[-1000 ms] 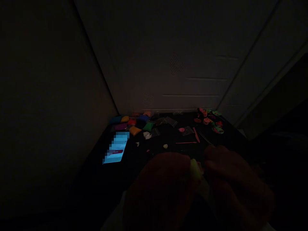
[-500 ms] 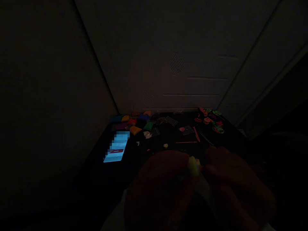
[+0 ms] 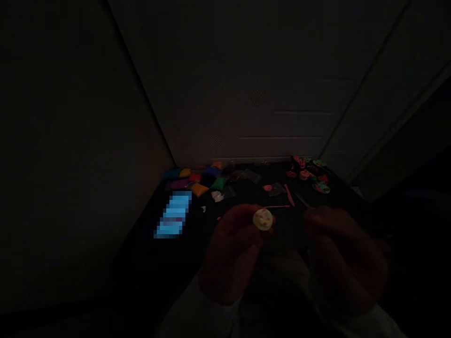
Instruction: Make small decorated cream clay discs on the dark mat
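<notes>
My left hand point(image 3: 230, 253) is closed around a small round pale-yellow clay disc point(image 3: 263, 219). Pink bits dot the disc's face, which is turned toward me. To the right, apart from the disc, my right hand point(image 3: 347, 258) has its fingers pressed together. Darkness hides whatever may be between those fingertips. Just beyond them a thin greyish tool point(image 3: 300, 197) lies on the dark table. Past the disc lie a thin pink stick point(image 3: 278, 206) and a pink plastic knife point(image 3: 289, 195).
A lit phone point(image 3: 173, 216) lies on the left. Behind it are several coloured clay packets, among them orange point(image 3: 199, 189) and green point(image 3: 220, 182). A white crumpled piece point(image 3: 217, 196) and a clear bag point(image 3: 275, 189) lie mid-table. Colourful clay figures point(image 3: 305, 175) stand at the back right, before a wall.
My hands have moved apart. The left hand has shifted left and upward and turned the disc's dotted face toward me. My right hand has drawn away from the disc.
</notes>
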A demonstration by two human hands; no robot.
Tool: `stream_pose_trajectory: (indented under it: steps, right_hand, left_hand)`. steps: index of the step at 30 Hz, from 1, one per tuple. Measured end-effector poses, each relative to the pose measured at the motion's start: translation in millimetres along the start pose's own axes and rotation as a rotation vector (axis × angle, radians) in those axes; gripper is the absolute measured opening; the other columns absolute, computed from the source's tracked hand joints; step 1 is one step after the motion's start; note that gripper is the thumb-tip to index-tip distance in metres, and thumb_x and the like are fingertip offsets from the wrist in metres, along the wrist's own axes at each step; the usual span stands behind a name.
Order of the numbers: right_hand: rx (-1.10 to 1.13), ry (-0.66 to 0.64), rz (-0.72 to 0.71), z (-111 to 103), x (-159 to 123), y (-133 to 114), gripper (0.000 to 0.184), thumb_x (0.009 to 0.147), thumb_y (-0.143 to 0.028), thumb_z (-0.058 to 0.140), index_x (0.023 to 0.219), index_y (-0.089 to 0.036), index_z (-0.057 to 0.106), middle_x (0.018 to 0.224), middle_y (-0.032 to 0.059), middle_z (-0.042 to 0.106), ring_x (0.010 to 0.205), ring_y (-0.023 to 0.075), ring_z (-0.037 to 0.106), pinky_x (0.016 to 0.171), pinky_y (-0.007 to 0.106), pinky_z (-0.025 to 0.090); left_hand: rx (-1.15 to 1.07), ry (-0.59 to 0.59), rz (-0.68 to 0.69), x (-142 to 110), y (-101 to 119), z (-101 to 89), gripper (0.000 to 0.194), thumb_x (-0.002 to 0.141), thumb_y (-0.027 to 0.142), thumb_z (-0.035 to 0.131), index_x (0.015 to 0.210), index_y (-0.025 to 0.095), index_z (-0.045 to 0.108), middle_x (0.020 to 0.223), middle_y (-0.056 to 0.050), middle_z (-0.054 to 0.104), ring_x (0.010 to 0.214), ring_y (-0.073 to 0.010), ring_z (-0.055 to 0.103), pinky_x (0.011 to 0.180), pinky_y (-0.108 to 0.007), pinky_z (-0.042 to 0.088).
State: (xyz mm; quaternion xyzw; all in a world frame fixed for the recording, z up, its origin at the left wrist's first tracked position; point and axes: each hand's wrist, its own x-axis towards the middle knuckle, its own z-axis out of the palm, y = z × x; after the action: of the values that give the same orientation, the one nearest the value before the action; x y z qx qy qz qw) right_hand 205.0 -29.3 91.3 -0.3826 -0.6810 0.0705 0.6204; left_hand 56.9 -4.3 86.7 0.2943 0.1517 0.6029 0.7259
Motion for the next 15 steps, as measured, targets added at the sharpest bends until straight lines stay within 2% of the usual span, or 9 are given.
stream_pose_trajectory:
  steps: [2,5,10,15]
  right_hand:
    - [0.002,0.001,0.013,3,2,4,0.031,0.076,-0.012,0.054,0.102,-0.027,0.060,0.090,0.0003,0.064,0.086,0.0174,0.059,0.073,0.032,0.047]
    - [-0.014,-0.072,0.019,9,4,7,0.030,0.073,-0.013,0.059,0.101,-0.025,0.059,0.088,0.0010,0.064,0.083,0.0169,0.059,0.069,0.030,0.048]
    - [-0.033,-0.140,0.038,15,4,11,0.034,0.071,-0.017,0.064,0.104,-0.026,0.057,0.090,0.0008,0.062,0.077,0.0140,0.057,0.066,0.028,0.048]
    - [-0.083,-0.156,0.050,18,3,15,0.032,0.071,-0.021,0.064,0.102,-0.025,0.057,0.090,0.0016,0.061,0.077,0.0145,0.057,0.066,0.029,0.048]
  left_hand:
    - [-0.067,-0.007,-0.037,1,-3,-1.6,0.018,0.070,0.016,0.066,0.084,0.027,0.068,0.088,0.004,0.069,0.083,-0.0108,0.063,0.073,-0.019,0.051]
    - [-0.082,-0.002,-0.062,0,-6,-2.2,0.019,0.067,0.016,0.068,0.084,0.026,0.067,0.086,0.003,0.069,0.083,-0.0117,0.064,0.074,-0.020,0.051]
    - [-0.059,0.009,-0.055,3,-9,-5.3,0.018,0.070,0.011,0.064,0.083,0.023,0.067,0.087,0.002,0.068,0.081,-0.0095,0.062,0.075,-0.018,0.050]
    - [-0.010,0.036,-0.067,5,-12,-10.7,0.016,0.070,0.011,0.063,0.083,0.020,0.066,0.086,0.001,0.068,0.082,-0.0113,0.062,0.075,-0.020,0.050]
